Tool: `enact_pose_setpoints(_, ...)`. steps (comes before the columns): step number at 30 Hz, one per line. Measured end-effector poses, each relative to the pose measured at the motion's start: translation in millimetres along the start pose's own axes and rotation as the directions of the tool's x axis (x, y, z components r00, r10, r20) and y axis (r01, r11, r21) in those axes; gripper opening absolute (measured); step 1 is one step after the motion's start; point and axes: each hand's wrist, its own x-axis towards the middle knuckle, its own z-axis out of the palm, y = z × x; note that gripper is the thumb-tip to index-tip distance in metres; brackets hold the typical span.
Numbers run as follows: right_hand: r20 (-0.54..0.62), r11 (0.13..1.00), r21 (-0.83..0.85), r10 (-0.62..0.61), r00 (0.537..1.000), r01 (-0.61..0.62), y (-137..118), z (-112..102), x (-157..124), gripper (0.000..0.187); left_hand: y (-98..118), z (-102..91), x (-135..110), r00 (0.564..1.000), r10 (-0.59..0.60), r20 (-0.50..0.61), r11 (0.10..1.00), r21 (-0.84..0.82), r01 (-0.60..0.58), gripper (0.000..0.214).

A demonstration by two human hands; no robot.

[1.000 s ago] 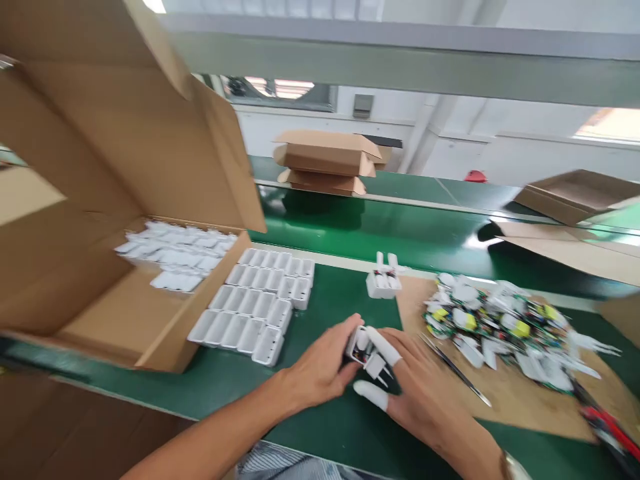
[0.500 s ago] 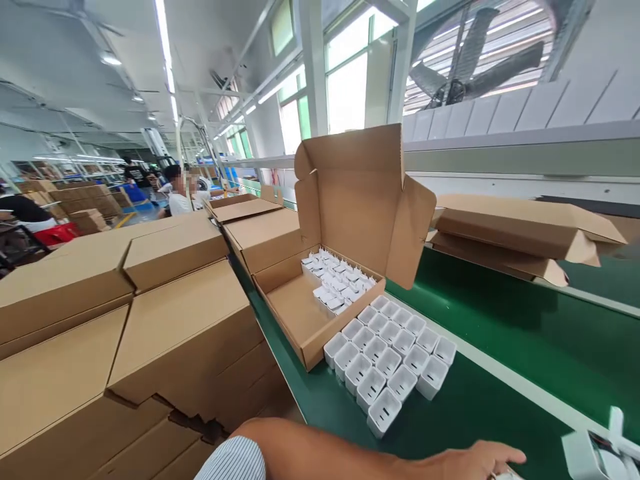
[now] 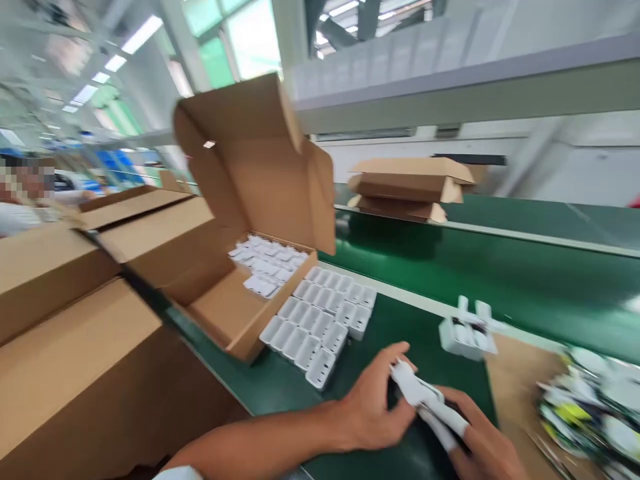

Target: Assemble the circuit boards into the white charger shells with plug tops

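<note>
Plastic charger shell (image 3: pixel 407 381) — white, blurred, no writing readable — sits clamped between left hand (image 3: pixel 373 410) and right hand (image 3: pixel 477 443), both grips closed on it.

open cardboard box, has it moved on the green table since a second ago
No. The open cardboard box keeps its corner beside the block of white shells, as before; only the camera swung.

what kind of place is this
Most likely an electronics assembly and packing line in a factory. A green conveyor belt runs past, rows of white charger housings sit beside an open cardboard box, and both hands work on a white part.
</note>
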Motion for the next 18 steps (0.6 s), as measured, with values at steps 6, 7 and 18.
enact_pose_setpoints(6, -0.063, 0.998, 0.003, 0.064, 0.996, -0.064, -22.2, -5.4, 15.8, 0.036, 3.5, -3.3, 2.3, 0.997, -0.06, 0.052, 0.997, -0.043, 0.063, 0.059)
enact_pose_setpoints(7, -0.032, 0.998, 0.009, 0.063, 0.998, -0.063, -23.0, -7.3, 17.0, 0.036, 2.1, -2.3, 1.8, 0.996, -0.066, 0.054, 0.997, -0.045, 0.069, 0.058)
enact_pose_setpoints(18, 0.178, 0.986, 0.052, 0.149, 0.973, -0.16, -16.1, -14.0, 23.3, 0.026, -2.1, -0.2, 2.5, 0.998, -0.058, 0.006, 0.998, -0.011, 0.058, 0.056)
